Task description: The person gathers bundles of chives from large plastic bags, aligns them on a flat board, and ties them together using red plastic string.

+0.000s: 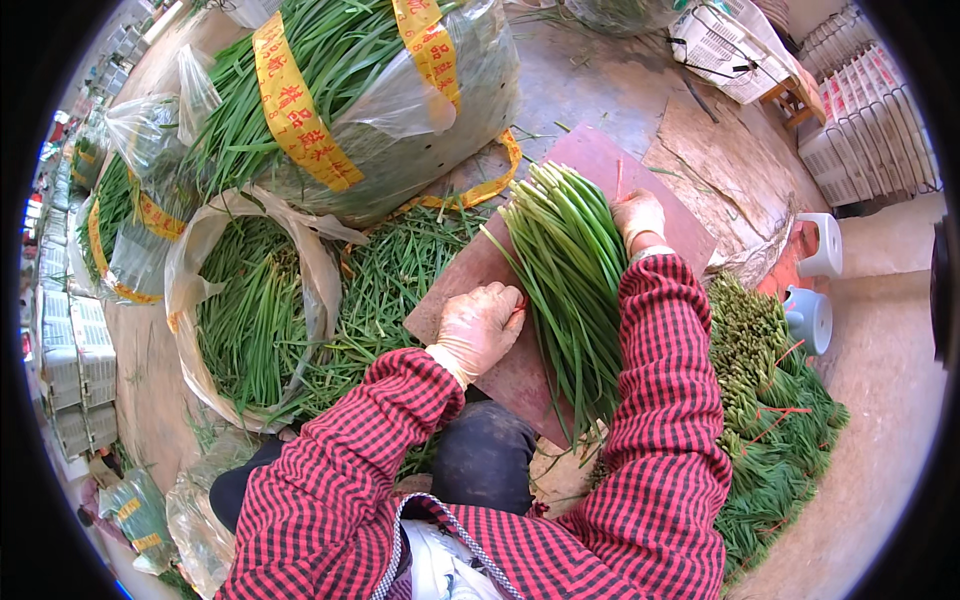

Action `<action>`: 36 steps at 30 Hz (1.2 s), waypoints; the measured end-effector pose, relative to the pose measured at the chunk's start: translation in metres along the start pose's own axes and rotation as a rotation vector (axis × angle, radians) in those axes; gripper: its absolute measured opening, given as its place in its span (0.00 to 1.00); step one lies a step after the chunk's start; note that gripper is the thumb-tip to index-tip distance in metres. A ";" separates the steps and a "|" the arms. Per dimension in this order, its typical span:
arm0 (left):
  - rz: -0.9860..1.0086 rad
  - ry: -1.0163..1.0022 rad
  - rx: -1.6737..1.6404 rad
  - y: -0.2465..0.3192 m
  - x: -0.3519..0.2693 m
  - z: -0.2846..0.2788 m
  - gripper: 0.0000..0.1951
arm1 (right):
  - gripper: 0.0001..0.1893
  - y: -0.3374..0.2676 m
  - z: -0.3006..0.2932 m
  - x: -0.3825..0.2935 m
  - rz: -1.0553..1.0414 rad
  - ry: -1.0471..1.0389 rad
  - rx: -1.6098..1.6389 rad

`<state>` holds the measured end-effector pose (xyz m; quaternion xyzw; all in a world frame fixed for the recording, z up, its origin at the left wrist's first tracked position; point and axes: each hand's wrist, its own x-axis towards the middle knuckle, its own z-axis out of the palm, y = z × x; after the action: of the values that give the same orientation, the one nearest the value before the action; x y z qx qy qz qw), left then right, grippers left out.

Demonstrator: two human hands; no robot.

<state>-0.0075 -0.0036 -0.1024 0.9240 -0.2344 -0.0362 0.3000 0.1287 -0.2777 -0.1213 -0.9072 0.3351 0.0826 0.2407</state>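
A bundle of green garlic chives (pixel 574 255) lies across a reddish-brown board (pixel 457 289), pale cut ends at the far side and leaf tips towards me. My left hand (pixel 480 326), in a thin pale glove, is pinched on a bit of red tie (pixel 520 303) at the bundle's left side. At its right side my gloved right hand (pixel 639 217) is closed on a red tie (pixel 619 178) whose end sticks up past the fingers. Whether these are two ends of one tie under the chives is hidden.
Loose chive leaves (pixel 405 262) cover the floor left of the board. A plastic-lined round container (pixel 176 300) holds more chives. Behind lies a large bag of chives (pixel 450 150) with yellow printed tape. Tied bundles (pixel 780 450), small stools (pixel 808 319) and stacked crates (pixel 862 135) stand right.
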 end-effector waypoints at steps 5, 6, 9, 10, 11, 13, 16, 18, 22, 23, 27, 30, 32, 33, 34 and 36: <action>-0.093 -0.050 -0.156 0.001 0.008 0.003 0.07 | 0.15 -0.015 -0.008 -0.026 -0.083 0.055 -0.115; -0.096 -0.060 -0.170 -0.001 0.010 0.007 0.07 | 0.15 -0.017 -0.011 -0.029 -0.115 0.067 -0.167; -0.140 -0.074 -0.248 -0.005 0.011 0.010 0.07 | 0.16 -0.019 -0.012 -0.028 -0.190 0.095 -0.251; -0.162 -0.075 -0.281 -0.004 0.010 0.009 0.06 | 0.16 -0.017 -0.011 -0.029 -0.205 0.109 -0.243; -0.158 -0.089 -0.289 -0.003 0.007 0.006 0.06 | 0.16 -0.016 -0.010 -0.029 -0.221 0.124 -0.235; -0.151 -0.119 -0.306 -0.003 -0.007 0.002 0.07 | 0.14 -0.006 0.001 -0.025 -0.173 0.135 -0.027; -0.191 -0.126 -0.350 -0.001 -0.024 0.008 0.06 | 0.12 0.022 0.019 -0.006 -0.137 0.070 0.219; -0.319 -0.149 -0.529 -0.004 -0.023 0.010 0.07 | 0.12 0.030 0.030 -0.004 -0.169 0.021 0.451; -0.542 -0.226 -0.948 -0.009 -0.015 0.005 0.11 | 0.18 0.024 0.025 -0.006 -0.015 0.098 0.525; -0.592 -0.244 -1.070 -0.011 -0.014 0.002 0.13 | 0.19 0.023 0.019 -0.004 -0.008 0.077 0.385; -0.605 -0.414 -1.264 -0.017 -0.007 -0.012 0.18 | 0.24 0.002 -0.001 0.002 -0.075 -0.060 -0.007; -0.493 -0.459 -1.364 -0.018 -0.008 -0.010 0.21 | 0.20 -0.008 0.005 0.014 -0.056 -0.073 -0.110; -0.419 -0.473 -1.416 -0.022 -0.007 -0.005 0.22 | 0.19 -0.008 0.004 0.009 -0.097 -0.075 -0.099; -0.448 -0.472 -1.421 -0.023 -0.006 -0.004 0.21 | 0.19 -0.007 0.001 0.004 -0.116 -0.075 -0.095; -0.477 -0.472 -1.425 -0.024 -0.004 -0.002 0.20 | 0.17 -0.007 0.000 -0.002 -0.128 -0.040 -0.098; -0.515 -0.461 -1.406 -0.025 -0.003 0.001 0.17 | 0.15 -0.009 0.002 -0.015 -0.153 0.030 -0.101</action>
<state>-0.0004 0.0154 -0.1173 0.5117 0.0087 -0.4353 0.7406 0.1227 -0.2623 -0.1148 -0.9422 0.2639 0.0674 0.1951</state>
